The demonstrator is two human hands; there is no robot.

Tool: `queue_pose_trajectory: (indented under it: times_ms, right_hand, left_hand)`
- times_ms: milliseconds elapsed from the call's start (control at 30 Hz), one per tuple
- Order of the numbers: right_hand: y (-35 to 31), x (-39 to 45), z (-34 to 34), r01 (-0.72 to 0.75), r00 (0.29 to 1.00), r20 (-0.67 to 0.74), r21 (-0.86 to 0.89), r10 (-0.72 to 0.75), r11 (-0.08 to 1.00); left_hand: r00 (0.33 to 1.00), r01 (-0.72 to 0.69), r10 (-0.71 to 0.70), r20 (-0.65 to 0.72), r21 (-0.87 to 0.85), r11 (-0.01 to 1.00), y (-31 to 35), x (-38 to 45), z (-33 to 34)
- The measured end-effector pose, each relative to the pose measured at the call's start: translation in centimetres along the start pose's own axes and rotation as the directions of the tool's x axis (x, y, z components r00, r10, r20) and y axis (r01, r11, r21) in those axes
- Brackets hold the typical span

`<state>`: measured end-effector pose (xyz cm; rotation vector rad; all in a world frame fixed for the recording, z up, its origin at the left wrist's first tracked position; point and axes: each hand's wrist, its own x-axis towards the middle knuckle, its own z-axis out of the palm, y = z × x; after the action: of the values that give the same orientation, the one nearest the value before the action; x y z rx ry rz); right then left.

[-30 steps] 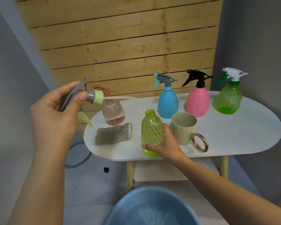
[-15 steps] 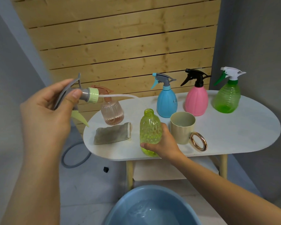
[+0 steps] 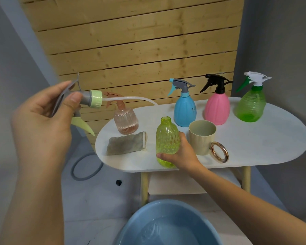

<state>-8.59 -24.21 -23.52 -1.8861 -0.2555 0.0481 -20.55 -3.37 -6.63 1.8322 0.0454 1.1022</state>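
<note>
Yellow-green bottle (image 3: 167,137) stands gripped in right hand (image 3: 181,153); left hand (image 3: 46,121), blurred, seemingly pinches sprayer head (image 3: 91,99) well apart.

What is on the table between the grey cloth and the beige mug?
In the head view, the uncapped yellow-green bottle is there, gripped low by the right hand, between the grey cloth and the beige mug.

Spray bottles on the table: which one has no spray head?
The yellow-green bottle in the right hand: its neck is open, while the other four bottles carry trigger heads.
</note>
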Motion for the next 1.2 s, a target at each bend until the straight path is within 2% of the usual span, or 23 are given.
queue_pose_trajectory:
  times_ms: [233,400,700,867,1000,1133,1200]
  right_hand:
    - [-0.1,0.0,0.1,0.0,1.0,0.0,0.004,0.0,1.0]
    - [0.1,0.2,0.2,0.001,1.0,0.004,0.0,-0.001,1.0]
    - [0.3,0.5,0.3,0.02,1.0,0.005,-0.013,-0.02,1.0]
    - [0.5,0.7,0.3,0.024,1.0,0.011,0.003,-0.024,1.0]
    - [0.6,0.7,0.2,0.019,0.999,0.026,0.01,-0.019,1.0]
    - [0.5,0.6,0.2,0.009,0.999,0.031,0.012,-0.01,1.0]
    - [0.4,0.5,0.1,0.01,0.999,0.036,0.018,-0.011,1.0]
  left_hand:
    - [0.998,0.04,-0.044,0.034,0.11,0.993,0.0,-0.8,1.4]
    - [0.986,0.056,-0.089,0.14,0.224,0.973,0.5,-1.4,4.0]
    - [0.931,-0.078,-0.074,0.358,0.392,0.917,0.3,-0.6,10.1]
    - [0.833,-0.15,-0.15,0.533,0.477,0.866,0.1,0.7,13.0]
    - [0.691,-0.313,-0.184,0.7,0.518,0.796,0.6,1.8,13.9]
    - [0.544,-0.306,-0.153,0.825,0.364,0.879,-0.2,2.2,13.5]
    - [0.553,-0.19,-0.161,0.818,0.311,0.931,-0.7,1.7,13.3]
